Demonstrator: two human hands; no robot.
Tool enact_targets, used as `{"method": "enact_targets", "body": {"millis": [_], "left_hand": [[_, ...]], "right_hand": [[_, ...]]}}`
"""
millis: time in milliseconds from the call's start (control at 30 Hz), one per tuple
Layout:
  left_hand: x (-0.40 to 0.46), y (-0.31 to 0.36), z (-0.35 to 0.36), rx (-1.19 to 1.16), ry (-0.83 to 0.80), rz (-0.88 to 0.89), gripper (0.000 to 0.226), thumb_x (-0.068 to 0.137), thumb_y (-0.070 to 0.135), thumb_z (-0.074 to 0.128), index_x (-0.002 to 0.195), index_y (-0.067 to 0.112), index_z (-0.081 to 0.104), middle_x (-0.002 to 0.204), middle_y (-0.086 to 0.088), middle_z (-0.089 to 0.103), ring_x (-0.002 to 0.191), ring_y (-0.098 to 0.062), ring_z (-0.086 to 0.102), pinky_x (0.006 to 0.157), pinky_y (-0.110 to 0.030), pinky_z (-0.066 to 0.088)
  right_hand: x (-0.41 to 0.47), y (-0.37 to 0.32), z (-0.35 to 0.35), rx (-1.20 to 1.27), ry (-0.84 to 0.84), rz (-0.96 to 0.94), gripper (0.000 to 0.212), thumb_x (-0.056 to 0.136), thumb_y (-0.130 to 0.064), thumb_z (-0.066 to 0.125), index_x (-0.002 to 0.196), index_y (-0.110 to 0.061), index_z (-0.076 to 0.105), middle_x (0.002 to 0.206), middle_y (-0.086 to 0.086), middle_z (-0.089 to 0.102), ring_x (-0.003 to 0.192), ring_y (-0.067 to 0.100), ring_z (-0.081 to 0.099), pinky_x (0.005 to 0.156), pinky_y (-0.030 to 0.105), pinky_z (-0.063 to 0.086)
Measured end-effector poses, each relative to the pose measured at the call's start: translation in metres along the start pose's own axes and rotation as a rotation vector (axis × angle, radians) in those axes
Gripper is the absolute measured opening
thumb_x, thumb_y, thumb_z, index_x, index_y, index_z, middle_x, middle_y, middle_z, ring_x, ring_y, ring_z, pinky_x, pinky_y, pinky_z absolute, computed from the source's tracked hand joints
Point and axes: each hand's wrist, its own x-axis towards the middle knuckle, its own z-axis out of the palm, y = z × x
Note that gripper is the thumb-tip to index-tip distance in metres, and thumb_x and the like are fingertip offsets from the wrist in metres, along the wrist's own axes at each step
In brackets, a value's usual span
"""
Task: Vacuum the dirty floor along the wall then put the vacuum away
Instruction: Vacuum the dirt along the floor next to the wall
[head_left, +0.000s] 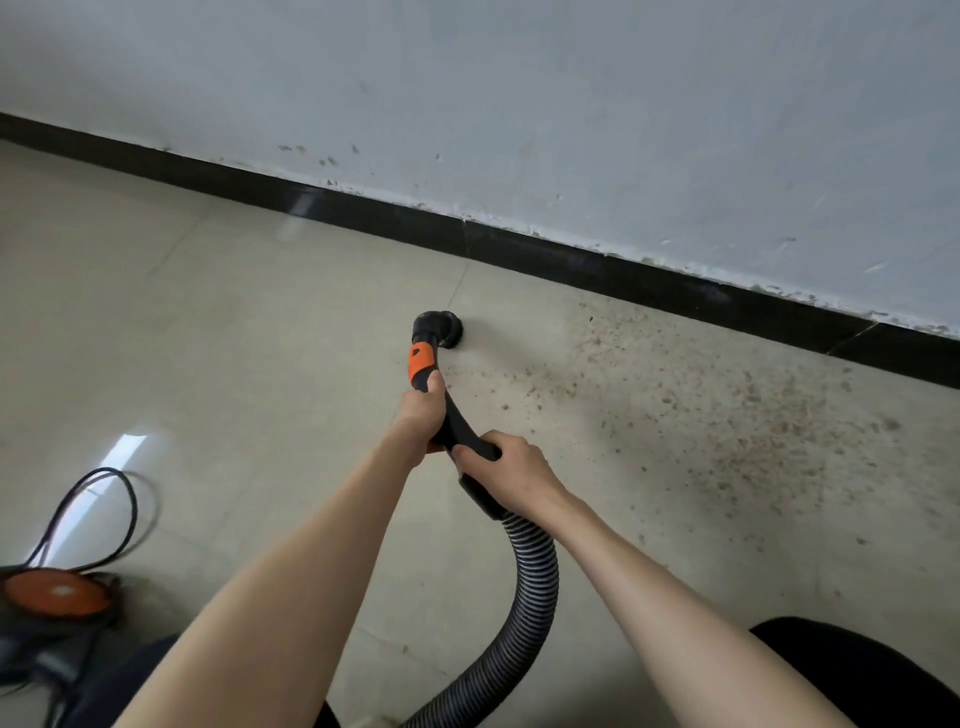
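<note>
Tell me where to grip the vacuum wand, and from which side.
Judging by its pose: grip the wand on the curved black handle, between the orange collar and the ribbed hose, coming from above and behind. The nozzle sits on the floor.

A black skirting board (571, 265) runs along the base.

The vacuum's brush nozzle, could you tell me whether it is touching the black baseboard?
Apart. In the head view, the brush nozzle sits on the floor with a strip of bare tile showing between it and the baseboard.
</note>
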Motion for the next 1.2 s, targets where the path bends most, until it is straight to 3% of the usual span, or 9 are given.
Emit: {"method": "enact_targets", "body": {"millis": [167,333,600,700,933,1067,1200], "left_hand": [[0.009,-0.016,-0.035,-0.042,0.098,-0.058,0.051,0.101,0.042,0.031,0.131,0.001,0.039,0.110,-0.014,0.052,0.096,-0.030,0.055,0.073,-0.039,0.049],[0.007,-0.032,-0.046,-0.092,0.106,-0.106,0.052,0.100,0.044,0.029,0.133,0.004,0.037,0.115,-0.015,0.053,0.108,-0.034,0.057,0.082,-0.043,0.053],[-0.011,-0.041,-0.019,-0.030,0.022,-0.104,0.048,0.100,0.044,0.027,0.121,0.003,0.042,0.097,-0.011,0.054,0.091,-0.028,0.055,0.066,-0.036,0.049],[-0.017,-0.040,-0.009,-0.011,0.015,-0.082,0.053,0.100,0.045,0.029,0.125,0.000,0.043,0.102,-0.012,0.053,0.088,-0.026,0.054,0.054,-0.031,0.046],[-0.033,-0.036,0.020,0.036,-0.079,-0.045,0.052,0.100,0.045,0.030,0.127,0.002,0.039,0.087,-0.006,0.048,0.082,-0.022,0.053,0.064,-0.034,0.049],[-0.044,-0.032,0.044,0.107,-0.126,0.007,0.051,0.101,0.044,0.029,0.127,0.001,0.038,0.090,-0.006,0.049,0.079,-0.020,0.053,0.055,-0.030,0.044],[-0.052,-0.026,0.062,0.133,-0.173,0.030,0.050,0.101,0.043,0.030,0.126,0.000,0.037,0.082,-0.003,0.046,0.074,-0.018,0.052,0.052,-0.029,0.045]], "right_hand": [[0.011,-0.014,0.026,-0.064,-0.103,-0.044,0.037,0.085,-0.053,0.057,0.090,-0.017,0.062,0.090,0.003,0.071,0.081,0.021,0.068,0.076,0.038,0.055],[0.004,-0.017,0.036,-0.127,-0.118,-0.051,0.036,0.085,-0.052,0.057,0.091,-0.017,0.062,0.089,0.002,0.072,0.081,0.020,0.067,0.074,0.037,0.054],[-0.019,0.005,0.023,-0.174,-0.066,-0.008,0.042,0.085,-0.057,0.054,0.092,-0.016,0.062,0.086,0.001,0.072,0.076,0.020,0.068,0.075,0.041,0.056],[-0.026,0.012,0.018,-0.151,-0.047,0.010,0.041,0.086,-0.056,0.054,0.091,-0.016,0.062,0.085,0.002,0.072,0.075,0.021,0.068,0.075,0.041,0.057],[-0.044,0.033,0.000,-0.037,0.014,0.061,0.033,0.087,-0.050,0.056,0.087,-0.018,0.063,0.080,0.000,0.071,0.074,0.020,0.068,0.072,0.036,0.055],[-0.055,0.048,-0.011,0.022,0.065,0.088,0.028,0.090,-0.046,0.056,0.087,-0.019,0.063,0.078,0.000,0.070,0.073,0.019,0.067,0.068,0.033,0.053],[-0.065,0.057,-0.020,0.082,0.119,0.085,0.026,0.092,-0.042,0.056,0.085,-0.017,0.064,0.072,-0.003,0.067,0.060,0.008,0.061,0.056,0.020,0.047]]}}
